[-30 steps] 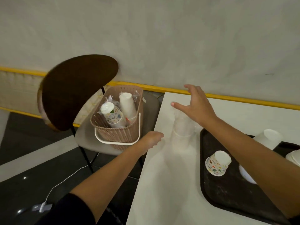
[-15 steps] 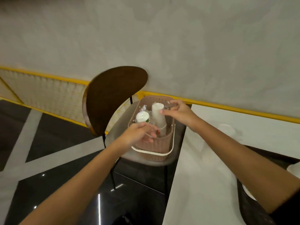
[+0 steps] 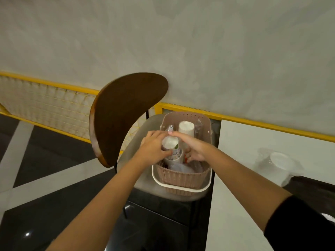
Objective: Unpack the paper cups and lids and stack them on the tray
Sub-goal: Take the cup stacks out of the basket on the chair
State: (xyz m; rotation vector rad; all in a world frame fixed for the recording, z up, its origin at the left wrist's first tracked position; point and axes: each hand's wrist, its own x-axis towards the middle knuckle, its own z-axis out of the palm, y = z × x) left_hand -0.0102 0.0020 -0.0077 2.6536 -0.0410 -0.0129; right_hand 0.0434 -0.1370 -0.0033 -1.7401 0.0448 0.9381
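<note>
Basket (image 3: 181, 176) sits on the chair seat (image 3: 145, 187), just beside the white table (image 3: 239, 151). Left hand (image 3: 154, 147) wraps round the printed cup stack (image 3: 171, 144) inside the basket. Right hand (image 3: 196, 151) curls in beside it; I can't tell on what. Plain white cup stack (image 3: 186, 127) stands behind. Chair back (image 3: 126, 113) crowds the left. Loose plastic wrap (image 3: 279, 162) lies on the table near the dark tray (image 3: 317, 187).

Likely a café: white table (image 3: 244, 142), wooden-backed chair (image 3: 126, 113), polished dark floor (image 3: 45, 223), basket (image 3: 181, 178) of paper cups (image 3: 186, 127).
</note>
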